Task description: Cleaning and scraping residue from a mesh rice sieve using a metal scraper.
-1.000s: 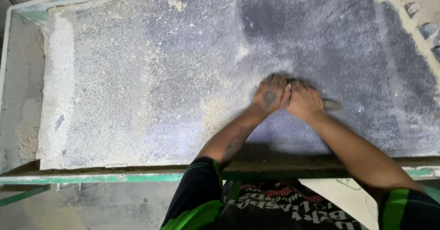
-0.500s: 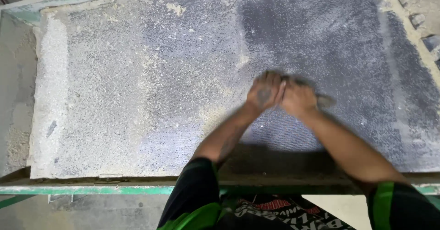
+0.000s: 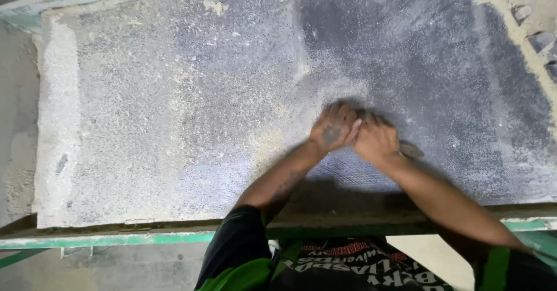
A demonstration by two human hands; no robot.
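Nearest, green-painted metal frame edge [image 3: 116, 240]. Beyond, left hand [image 3: 332, 129] and right hand [image 3: 377, 142] pressed together, closed around small dark flat scraper [image 3: 411, 149] on grey mesh screen [image 3: 441, 82]. Farther left, pale sandy powder [image 3: 145, 105] uncleared; right side mostly bare.

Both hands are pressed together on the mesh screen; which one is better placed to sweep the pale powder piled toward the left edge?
Left, probably. The left hand lies on the powder side of the screen; the right hand sits beyond it, over a dark tool.
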